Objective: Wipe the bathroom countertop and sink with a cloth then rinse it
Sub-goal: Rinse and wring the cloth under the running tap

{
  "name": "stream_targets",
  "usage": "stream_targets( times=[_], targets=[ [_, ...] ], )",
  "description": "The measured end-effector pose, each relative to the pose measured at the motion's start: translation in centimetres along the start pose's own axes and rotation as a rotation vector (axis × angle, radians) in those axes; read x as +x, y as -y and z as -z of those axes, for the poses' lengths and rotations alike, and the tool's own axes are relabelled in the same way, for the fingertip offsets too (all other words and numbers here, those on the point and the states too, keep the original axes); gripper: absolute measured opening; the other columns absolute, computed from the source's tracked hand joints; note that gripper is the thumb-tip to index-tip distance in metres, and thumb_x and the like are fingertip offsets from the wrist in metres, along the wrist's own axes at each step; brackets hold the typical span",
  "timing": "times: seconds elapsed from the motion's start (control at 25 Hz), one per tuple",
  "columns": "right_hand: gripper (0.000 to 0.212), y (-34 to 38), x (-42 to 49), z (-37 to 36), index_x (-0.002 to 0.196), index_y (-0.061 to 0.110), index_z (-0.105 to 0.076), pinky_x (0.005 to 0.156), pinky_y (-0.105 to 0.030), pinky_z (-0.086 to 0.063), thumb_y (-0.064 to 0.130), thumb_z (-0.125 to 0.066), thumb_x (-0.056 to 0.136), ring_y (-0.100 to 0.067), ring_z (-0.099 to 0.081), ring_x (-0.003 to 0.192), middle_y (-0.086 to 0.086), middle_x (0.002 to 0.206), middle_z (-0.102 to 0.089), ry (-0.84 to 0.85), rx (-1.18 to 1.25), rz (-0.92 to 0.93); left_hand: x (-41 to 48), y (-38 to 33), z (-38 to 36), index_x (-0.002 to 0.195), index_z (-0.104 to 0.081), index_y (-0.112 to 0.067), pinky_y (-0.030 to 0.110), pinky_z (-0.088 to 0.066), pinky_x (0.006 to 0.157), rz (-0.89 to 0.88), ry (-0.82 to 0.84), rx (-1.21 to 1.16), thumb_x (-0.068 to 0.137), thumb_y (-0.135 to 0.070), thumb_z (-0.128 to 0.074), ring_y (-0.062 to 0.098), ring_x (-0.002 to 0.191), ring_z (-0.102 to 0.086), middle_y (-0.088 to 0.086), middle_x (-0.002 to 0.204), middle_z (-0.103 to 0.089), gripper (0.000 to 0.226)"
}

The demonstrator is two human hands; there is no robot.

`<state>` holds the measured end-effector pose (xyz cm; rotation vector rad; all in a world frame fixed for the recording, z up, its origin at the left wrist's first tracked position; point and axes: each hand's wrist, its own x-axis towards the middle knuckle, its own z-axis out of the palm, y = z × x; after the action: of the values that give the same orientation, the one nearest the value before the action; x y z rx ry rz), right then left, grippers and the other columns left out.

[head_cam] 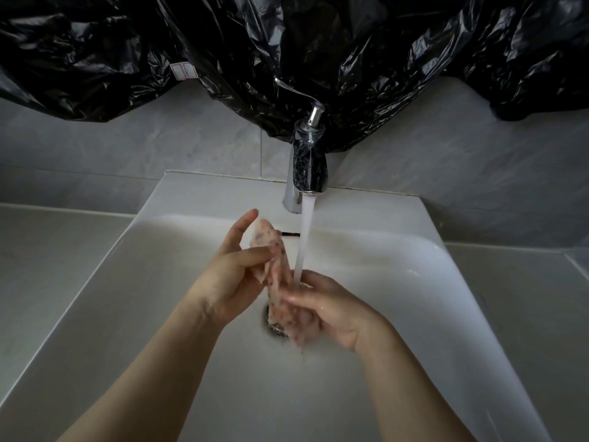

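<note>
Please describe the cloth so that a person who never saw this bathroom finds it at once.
In the white sink, follow the water stream from the chrome tap. Left of it, the left hand pinches the cloth near its top and the right hand grips its lower end over the drain. It is the only soft, pale pink, speckled thing there.

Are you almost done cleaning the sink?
Nearly. Wiping looks over: the pink speckled cloth is off the pale countertop. Now the left hand and right hand hold it under water from the chrome tap, above the white sink. Left: finish rinsing, shut the tap.
</note>
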<state>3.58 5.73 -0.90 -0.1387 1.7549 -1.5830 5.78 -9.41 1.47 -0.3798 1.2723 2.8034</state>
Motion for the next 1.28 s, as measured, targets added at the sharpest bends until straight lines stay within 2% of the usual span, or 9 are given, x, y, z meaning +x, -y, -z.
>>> stream_targets(
  times=[0.08,0.24,0.4,0.64,0.76,0.92,1.12,1.2,1.28],
  targets=[
    [0.007,0.2,-0.5,0.1,0.083,0.018,-0.065,0.056,-0.013,-0.047,0.015,-0.070,0.080,-0.012,-0.062,0.066,0.003,0.072,-0.066,-0.188,-0.131,0.048,0.2,-0.1,0.2,0.111,-0.054,-0.020,0.025,-0.049,0.053,-0.068,-0.095,0.235,0.073,0.017,-0.057,0.013,0.053,-0.056,0.010,0.088,-0.064,0.053],
    [0.024,1.3,-0.7,0.9,0.102,0.013,-0.059,0.047,-0.019,-0.042,0.000,-0.065,0.083,-0.016,-0.053,0.057,-0.005,0.064,-0.059,-0.477,0.186,0.311,0.9,2.0,0.3,0.082,-0.062,-0.015,0.023,-0.045,0.047,-0.223,-0.364,0.906,0.086,-0.001,-0.056,0.014,0.050,-0.054,0.002,0.067,-0.063,0.016],
    [0.041,2.1,-0.7,0.0,0.100,0.019,-0.060,0.071,-0.026,-0.052,-0.016,-0.056,0.080,-0.016,-0.065,0.086,-0.002,0.090,-0.067,-0.279,0.441,0.477,0.6,3.5,-1.1,0.082,-0.065,-0.004,0.027,-0.048,0.053,0.175,-0.160,0.199,0.094,-0.014,-0.048,0.020,0.059,-0.054,0.008,0.066,-0.058,0.023],
    [0.024,0.2,0.7,0.8,0.082,0.033,-0.058,0.080,-0.045,-0.056,0.011,-0.052,0.091,-0.024,-0.065,0.090,-0.003,0.098,-0.067,-0.868,0.125,0.291,0.8,3.7,-1.0,0.102,-0.052,0.008,0.026,-0.048,0.058,0.169,0.070,0.191,0.091,-0.009,-0.052,0.024,0.062,-0.058,0.017,0.071,-0.061,0.021],
    [0.026,0.6,0.4,0.0,0.077,0.031,-0.054,0.068,-0.040,-0.058,0.044,-0.040,0.095,-0.019,-0.067,0.078,0.001,0.093,-0.071,-0.621,0.117,0.043,1.4,2.6,-0.3,0.112,-0.050,0.005,0.041,-0.042,0.083,0.074,0.198,0.110,0.087,-0.029,-0.054,0.034,0.094,-0.051,0.023,0.101,-0.053,0.042],
    [0.035,1.5,-0.6,-0.7,0.076,0.040,-0.061,0.079,-0.027,-0.044,0.065,-0.040,0.086,-0.005,-0.062,0.076,0.015,0.073,-0.066,-0.261,0.099,-0.100,1.1,1.1,0.3,0.112,-0.054,0.004,0.027,-0.050,0.073,0.045,0.172,0.030,0.080,-0.003,-0.058,0.022,0.085,-0.059,0.017,0.101,-0.060,0.033],
    [0.012,1.9,-0.7,0.7,0.081,0.013,-0.057,0.041,-0.018,-0.029,0.002,-0.060,0.084,-0.011,-0.044,0.046,-0.009,0.068,-0.055,-0.363,0.341,0.307,2.3,1.6,1.6,0.076,-0.062,-0.012,0.020,-0.039,0.044,0.015,-0.440,0.525,0.091,-0.023,-0.056,0.018,0.052,-0.048,0.009,0.068,-0.056,0.019],
    [0.014,1.8,-1.1,-1.0,0.085,0.019,-0.057,0.039,-0.016,-0.032,0.006,-0.062,0.084,-0.006,-0.044,0.041,0.001,0.058,-0.056,-0.262,0.157,0.460,1.8,3.1,0.8,0.071,-0.053,-0.011,0.024,-0.039,0.051,0.189,-0.401,0.324,0.094,-0.026,-0.049,0.016,0.055,-0.045,0.007,0.066,-0.049,0.027],
    [0.014,1.0,-1.0,-4.2,0.088,0.025,-0.055,0.052,-0.019,-0.042,0.031,-0.064,0.080,-0.009,-0.057,0.056,0.006,0.070,-0.064,-0.318,-0.372,0.581,0.9,4.2,-1.4,0.070,-0.049,-0.007,0.021,-0.039,0.054,0.045,-0.255,0.084,0.083,-0.009,-0.058,0.013,0.057,-0.047,0.010,0.063,-0.050,0.016]
  ],
)
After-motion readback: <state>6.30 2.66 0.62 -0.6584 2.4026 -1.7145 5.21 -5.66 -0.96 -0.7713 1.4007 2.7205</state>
